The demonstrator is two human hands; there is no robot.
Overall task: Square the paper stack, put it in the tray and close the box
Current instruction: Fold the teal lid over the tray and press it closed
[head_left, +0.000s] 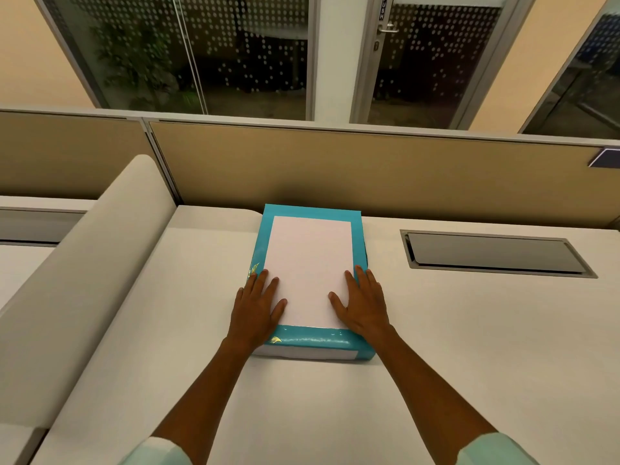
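A white paper stack (pixel 308 260) lies flat on top of a teal box (pixel 318 342) in the middle of the desk, its edges parallel to the box's edges. My left hand (pixel 256 305) rests flat, fingers spread, on the near left corner of the stack and the teal border. My right hand (pixel 360 302) lies flat in the same way on the near right corner. Neither hand grips anything. A teal border shows around the paper on all sides.
The white desk (pixel 469 347) has a grey recessed cable hatch (pixel 496 253) to the right of the box. A tan partition (pixel 369 169) stands right behind the box. A rounded beige divider (pixel 87 283) runs along the left.
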